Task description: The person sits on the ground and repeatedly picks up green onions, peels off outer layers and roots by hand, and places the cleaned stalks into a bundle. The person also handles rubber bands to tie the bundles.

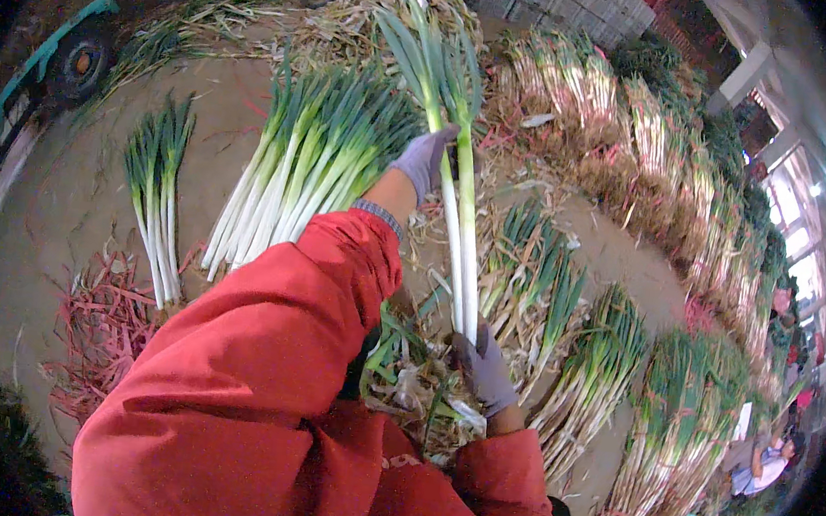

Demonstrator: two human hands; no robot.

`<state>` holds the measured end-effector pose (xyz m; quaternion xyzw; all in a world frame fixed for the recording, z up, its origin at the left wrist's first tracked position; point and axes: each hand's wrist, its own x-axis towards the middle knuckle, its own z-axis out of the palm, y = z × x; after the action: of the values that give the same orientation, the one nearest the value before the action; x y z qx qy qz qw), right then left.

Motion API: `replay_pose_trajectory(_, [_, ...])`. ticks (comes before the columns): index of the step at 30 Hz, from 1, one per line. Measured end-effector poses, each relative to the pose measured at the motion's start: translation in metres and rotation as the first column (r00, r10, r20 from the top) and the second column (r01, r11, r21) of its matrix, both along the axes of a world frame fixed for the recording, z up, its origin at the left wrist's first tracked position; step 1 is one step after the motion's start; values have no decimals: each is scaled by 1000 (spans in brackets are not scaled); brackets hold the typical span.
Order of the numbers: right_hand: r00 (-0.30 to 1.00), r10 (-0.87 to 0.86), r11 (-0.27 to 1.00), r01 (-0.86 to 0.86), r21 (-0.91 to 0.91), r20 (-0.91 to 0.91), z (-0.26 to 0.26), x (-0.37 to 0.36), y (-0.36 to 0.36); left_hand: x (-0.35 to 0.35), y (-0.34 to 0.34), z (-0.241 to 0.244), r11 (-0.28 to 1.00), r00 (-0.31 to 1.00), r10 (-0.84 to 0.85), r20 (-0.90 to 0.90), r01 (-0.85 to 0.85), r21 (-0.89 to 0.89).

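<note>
Two long green onions [462,247] with clean white stalks are held up in front of me. My left hand [425,159], in a pale purple glove, is closed around their green upper stalks. Lower down, my right hand [488,368], gloved alike, grips the white root ends. Left of them a wide row of clean green onions [319,154] lies on the floor, partly hidden by my red sleeve. Farther left is a small group of green onions [158,199]. Below my hands are loose leaves and peeled skins [410,376].
Pink-red ties [102,319] are heaped at the left. Unpeeled onions [594,377] and tied bundles [686,422] stand to the right, with more bundles [582,96] behind. A leaf pile [398,6] rises at the back. A wheeled green cart [80,63] and a seated person [767,462] flank the area.
</note>
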<state>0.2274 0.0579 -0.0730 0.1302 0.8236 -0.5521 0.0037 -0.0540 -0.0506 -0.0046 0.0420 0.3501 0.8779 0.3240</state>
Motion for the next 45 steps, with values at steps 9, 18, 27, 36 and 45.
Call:
replay_pose_trajectory(9, [941,10,527,282,802,-337,53,-55,-12,83,49,21,516,476,666,-575,-850,-106])
replay_pose_trajectory(18, [948,45,727,184,661,-314,39,-43,11,-38,-173,22,392,449,362,-817,-868,-304])
replay_pose_trajectory(27, [913,-80,930,-76,360,400,-96,26,89,-115,-329,-134,-200,793,-148,-591,-609,-767])
replay_pose_trajectory(36, [807,18,941,-214,263,590,-111,54,95,-73,-294,-208,-341,929,-218,-297,-358,-869])
replay_pose_trajectory(45, [781,59,957,-222,188,621,-114,44,78,6,-333,-243,-383,829,-371,-418,-546,-745])
